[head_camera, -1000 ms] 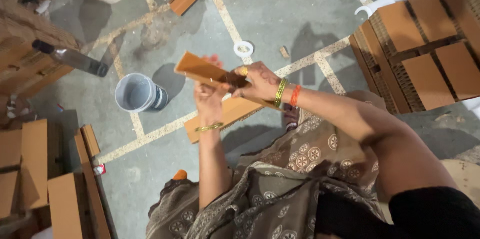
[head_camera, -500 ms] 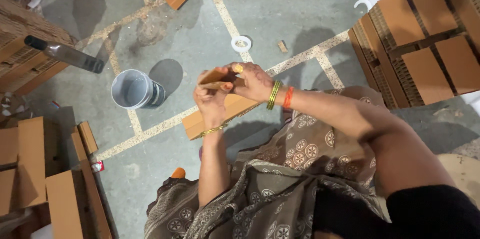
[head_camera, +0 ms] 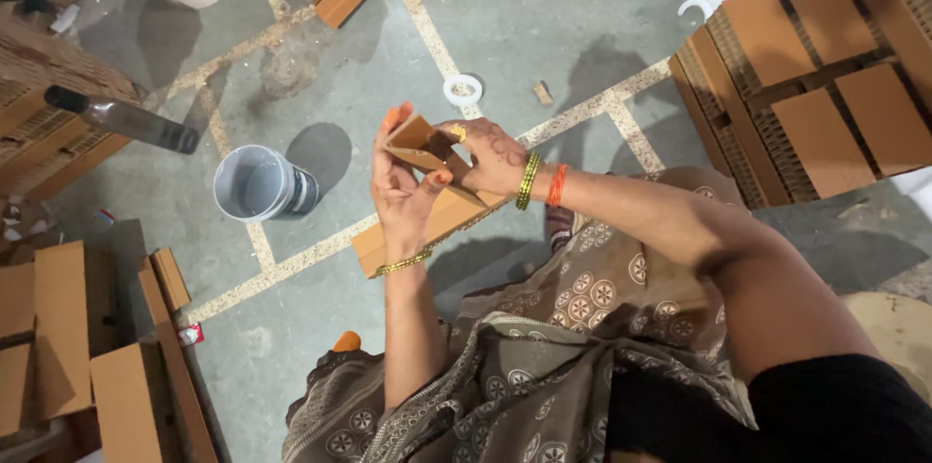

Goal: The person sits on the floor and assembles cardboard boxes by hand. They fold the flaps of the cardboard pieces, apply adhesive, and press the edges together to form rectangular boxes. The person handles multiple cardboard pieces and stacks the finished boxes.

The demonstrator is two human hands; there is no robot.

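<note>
A seated person grips a small folded cardboard piece [head_camera: 419, 145] with both hands above a concrete floor [head_camera: 544, 16]. The left hand [head_camera: 403, 193] cups it from below, fingers curled against its side; the right hand [head_camera: 490, 154] pinches its upper edge, fingers closed on it. Just beneath the piece lies a long cardboard strip [head_camera: 442, 220]. A grey plastic bucket [head_camera: 260, 185] stands left of the piece; a white tape ring [head_camera: 463, 89] lies beyond it.

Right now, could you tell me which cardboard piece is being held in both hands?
The small folded cardboard piece, raised between the left hand and right hand; the others lie on the floor.
</note>
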